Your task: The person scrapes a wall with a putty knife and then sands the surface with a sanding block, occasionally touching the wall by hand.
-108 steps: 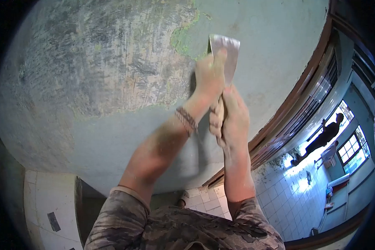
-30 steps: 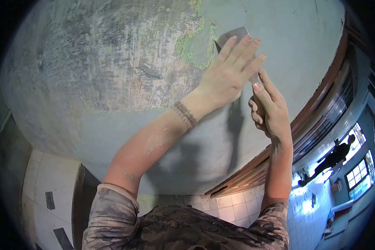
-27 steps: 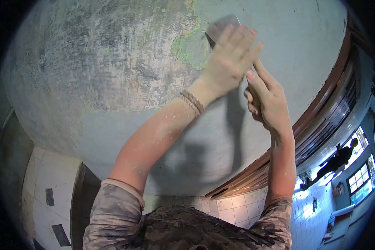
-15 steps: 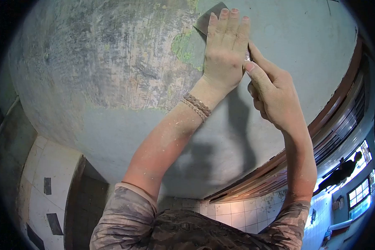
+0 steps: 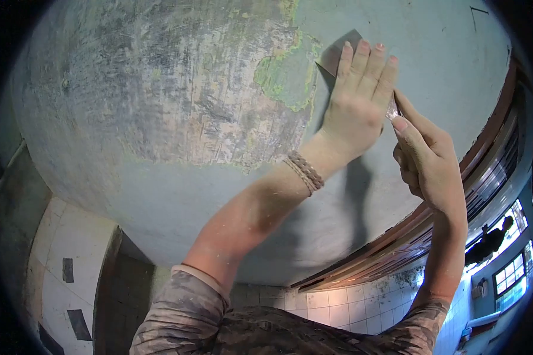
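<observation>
Upper right of the frame: a scraper blade [image 5: 339, 54] is being pressed flat against the painted wall [image 5: 160, 195] by the open left hand [image 5: 359, 100], while its handle is being gripped by the closed right hand [image 5: 427, 163]; the blade is best kept shallow.

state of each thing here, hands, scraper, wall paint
left hand: flat, fingers pressing the blade to the wall
right hand: closed round the scraper's handle
flat metal scraper blade: tilted, mostly covered by the fingers
pale blue painted wall: scraped bare at left, green patch remaining
braided wristband: on the left wrist
</observation>
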The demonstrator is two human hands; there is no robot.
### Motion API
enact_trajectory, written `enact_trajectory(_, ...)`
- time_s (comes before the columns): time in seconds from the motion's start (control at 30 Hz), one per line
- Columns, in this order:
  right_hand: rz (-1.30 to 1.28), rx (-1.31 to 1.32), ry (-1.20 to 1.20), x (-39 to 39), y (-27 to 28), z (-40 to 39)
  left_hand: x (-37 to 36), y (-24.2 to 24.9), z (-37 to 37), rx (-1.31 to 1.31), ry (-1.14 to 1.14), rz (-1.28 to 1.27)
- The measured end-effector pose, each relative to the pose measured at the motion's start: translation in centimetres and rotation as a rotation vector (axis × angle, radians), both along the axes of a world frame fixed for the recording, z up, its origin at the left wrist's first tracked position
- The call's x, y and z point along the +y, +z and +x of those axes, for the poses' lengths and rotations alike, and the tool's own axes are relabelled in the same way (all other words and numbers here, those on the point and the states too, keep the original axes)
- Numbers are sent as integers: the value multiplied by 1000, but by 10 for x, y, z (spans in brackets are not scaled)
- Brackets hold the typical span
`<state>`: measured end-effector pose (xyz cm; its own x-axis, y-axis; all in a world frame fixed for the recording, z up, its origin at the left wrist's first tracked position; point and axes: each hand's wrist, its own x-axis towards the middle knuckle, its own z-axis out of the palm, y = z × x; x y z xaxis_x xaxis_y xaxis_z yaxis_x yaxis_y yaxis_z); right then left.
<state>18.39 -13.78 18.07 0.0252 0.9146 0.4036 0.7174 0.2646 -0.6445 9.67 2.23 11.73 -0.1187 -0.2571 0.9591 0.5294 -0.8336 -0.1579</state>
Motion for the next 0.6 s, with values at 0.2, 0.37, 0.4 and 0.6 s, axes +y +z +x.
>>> enact_trajectory(0.2,166,-91,106,14,-10,-15,6,8,-13,-98,-20,60)
enact_trajectory(0.37,167,-107,61,6,-13,-16,-5,-2,-3,-38,-134,21)
enact_trajectory(0.4,221,-125,74,10,-19,-13,-4,-1,-7,-44,-140,19)
enact_trajectory(0.6,329,-172,122,10,-17,-18,-6,4,-17,-31,-138,8)
